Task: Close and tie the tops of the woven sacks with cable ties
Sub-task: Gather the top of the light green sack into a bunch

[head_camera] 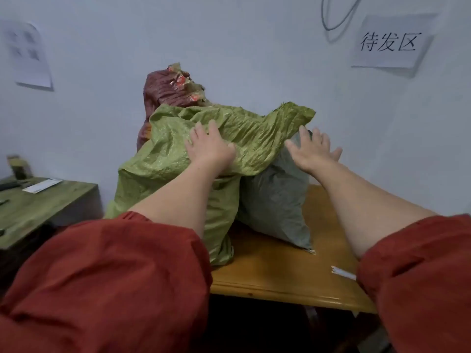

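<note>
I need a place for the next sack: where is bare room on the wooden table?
Bare: the front of the yellow-brown wooden table, between the green woven sack, the lower corner of the grey woven sack and the white cable ties. A narrower bare strip lies right of the grey sack. Crowded: the back, with both sacks and a dark red woven sack behind.

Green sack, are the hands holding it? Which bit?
Neither hand grips it. The left hand rests flat, fingers spread, on the crumpled top of the green sack. The right hand is open by the grey sack, holding nothing.
</note>
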